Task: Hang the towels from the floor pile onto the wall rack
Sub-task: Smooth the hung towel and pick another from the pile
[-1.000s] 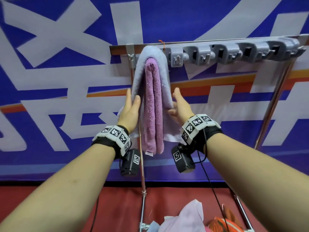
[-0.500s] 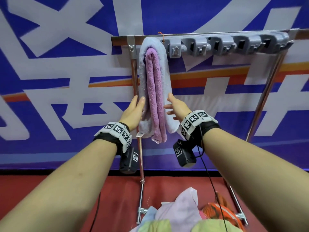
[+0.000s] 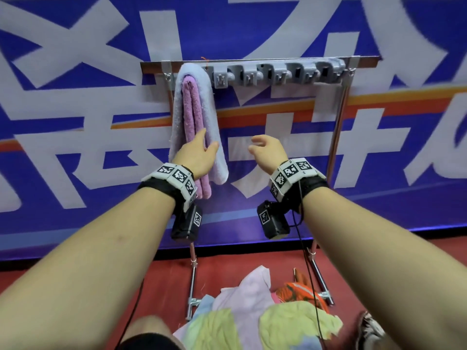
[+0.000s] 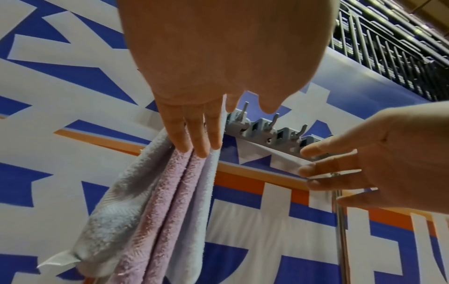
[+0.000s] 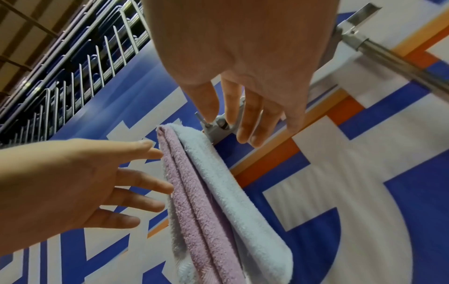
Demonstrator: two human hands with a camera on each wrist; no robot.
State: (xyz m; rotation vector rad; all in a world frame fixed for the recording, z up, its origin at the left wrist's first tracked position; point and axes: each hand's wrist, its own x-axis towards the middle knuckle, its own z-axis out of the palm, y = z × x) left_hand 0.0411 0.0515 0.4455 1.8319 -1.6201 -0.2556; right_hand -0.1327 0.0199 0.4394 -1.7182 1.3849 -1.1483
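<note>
At the bottom of the head view, nearest to us, lies the floor pile of crumpled towels (image 3: 255, 322): pale yellow-green, light pink, a bit of blue and an orange one, heaped on the red floor (image 3: 101, 281) between the feet of the metal stand. We count several pieces there, so by our judgement most of the task is still ahead.

Higher, in the middle of the frame, come our hands. Our left hand (image 3: 195, 155) is spread with straight fingers, and the fingertips (image 4: 194, 146) touch the front of the hung towel; it grips nothing. Our right hand (image 3: 267, 151) hangs in the air just to the right of the towel, clear of it, fingers loosely bent and holding nothing.

Beyond the hands, in the upper middle, the folded terry towel, pale blue outside and mauve inside (image 3: 195, 114), is draped over the left end of the grey plastic hook rack (image 3: 278, 73) and hangs straight down. It looks settled, so we judge this first towel done apart from a last smoothing touch. The other four hook holders, running to the right along the rack, carry nothing.

Farthest off is the blue, white and orange banner wall (image 3: 75, 97). We judge the next step is bending to the pile for another towel.
</note>
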